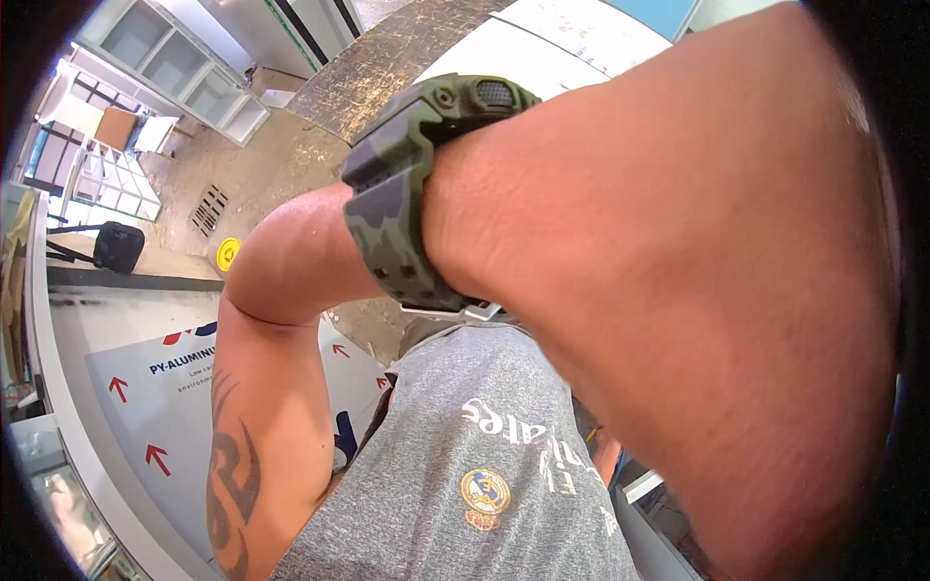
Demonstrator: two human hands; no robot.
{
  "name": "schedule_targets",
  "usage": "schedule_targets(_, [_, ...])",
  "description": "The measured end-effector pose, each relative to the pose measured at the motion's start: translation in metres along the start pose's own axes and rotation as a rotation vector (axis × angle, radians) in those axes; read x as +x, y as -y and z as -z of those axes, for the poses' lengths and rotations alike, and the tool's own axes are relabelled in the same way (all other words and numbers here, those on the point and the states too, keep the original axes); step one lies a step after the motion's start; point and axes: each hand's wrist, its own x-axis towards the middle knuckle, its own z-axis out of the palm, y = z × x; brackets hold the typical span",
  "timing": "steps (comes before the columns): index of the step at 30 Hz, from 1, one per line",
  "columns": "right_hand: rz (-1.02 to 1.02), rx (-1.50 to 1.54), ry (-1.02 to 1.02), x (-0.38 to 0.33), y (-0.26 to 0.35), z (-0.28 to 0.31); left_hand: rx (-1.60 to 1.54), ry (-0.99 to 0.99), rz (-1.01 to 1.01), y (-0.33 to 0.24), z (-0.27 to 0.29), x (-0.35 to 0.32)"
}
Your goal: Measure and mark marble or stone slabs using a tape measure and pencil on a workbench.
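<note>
Here, close to the lens: one raised left arm, its forearm and the back of the left hand [697,271] filling the right and centre of the view, the hand so near the camera that its fingers are out of sight; whether it is clenched, slack or grasping something cannot be told. Item on the wrist: a chunky wristwatch [417,184] with a green camouflage strap, worn snug against the skin. Its strap runs as a band from the far upper centre down toward the near centre, the long axis steeply tilted and close to vertical; the watch body sits at the far upper end, its face turned up and to the right, and a pale metal buckle [455,312] shows at the lower end. Upper arm: comes up from the lower left, bent at the elbow [242,281], with a dark tribal tattoo [232,484] near the lower edge. The right hand does not appear. Clothing: a grey sleeveless shirt [465,436] with pale lettering and a round badge, low centre. Surroundings, left: a grey-white sheet [145,407] printed with red arrows lying on a bench; a black bag [118,247] and a small yellow disc [228,254] on the concrete floor [262,174] farther off; pale open-fronted cabinet frames [174,63] at the far upper left.
</note>
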Motion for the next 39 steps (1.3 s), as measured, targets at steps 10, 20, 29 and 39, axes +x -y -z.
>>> schedule_targets(10, [-0.008, 0.236, 0.203, 0.008, -0.006, 0.001, -0.045, -0.04, -0.115, 0.009, 0.019, 0.001])
schedule_targets(20, [-0.03, -0.028, -0.02, -0.014, 0.01, -0.005, -0.105, -0.026, -0.28, 0.006, 0.026, 0.022])
schedule_targets(29, [0.389, 0.985, 0.753, 0.058, -0.084, 0.029, -0.059, -0.461, 0.658, 0.279, -0.033, -0.117])
schedule_targets(39, [0.062, 0.16, 0.003, 0.005, 0.009, 0.002, -0.243, -0.223, 1.182, 0.456, -0.189, -0.471])
